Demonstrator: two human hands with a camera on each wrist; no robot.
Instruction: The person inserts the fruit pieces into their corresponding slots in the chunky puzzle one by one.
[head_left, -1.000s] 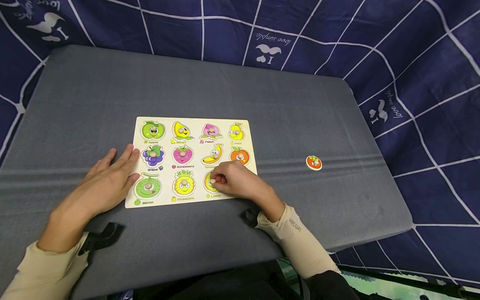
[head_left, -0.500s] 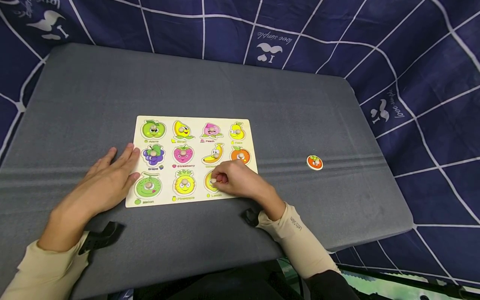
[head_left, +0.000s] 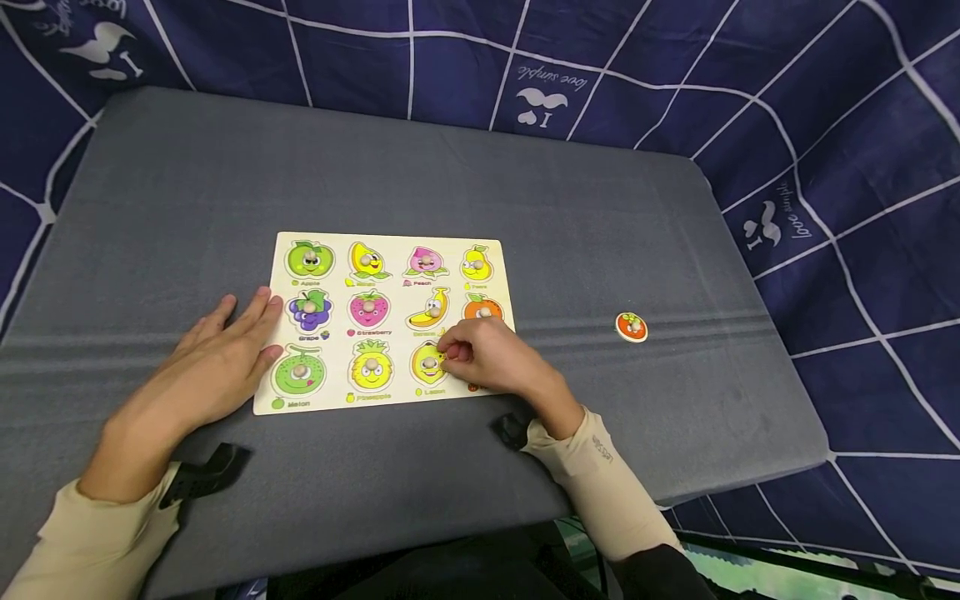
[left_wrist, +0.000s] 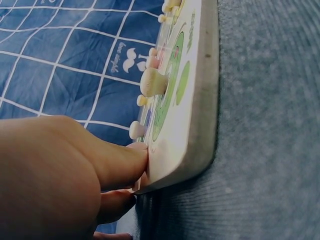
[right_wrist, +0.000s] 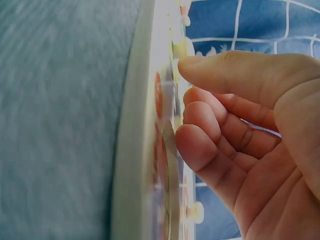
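A cream wooden puzzle board (head_left: 386,332) with knobbed fruit pieces lies on the table. My left hand (head_left: 202,362) rests flat at its left edge with fingers spread, the thumb touching the board beside the melon piece (head_left: 298,372). At the bottom row, my right hand (head_left: 491,354) hovers close over the board, just right of the lemon piece (head_left: 428,364), which sits in its slot. The right fingers are loosely bent with nothing between them; in the right wrist view the thumb (right_wrist: 220,72) is right by a pale knob (right_wrist: 184,47). That hand hides the lower right corner.
A loose round orange-red piece (head_left: 632,327) with a knob lies on the grey table (head_left: 712,400) to the right of the board. A dark blue curtain with white lines (head_left: 465,75) hangs behind the table and along its right side.
My right hand has let go of the lemon piece's knob and shifted slightly right, so the lemon piece now shows. The left hand stays at the board's edge.
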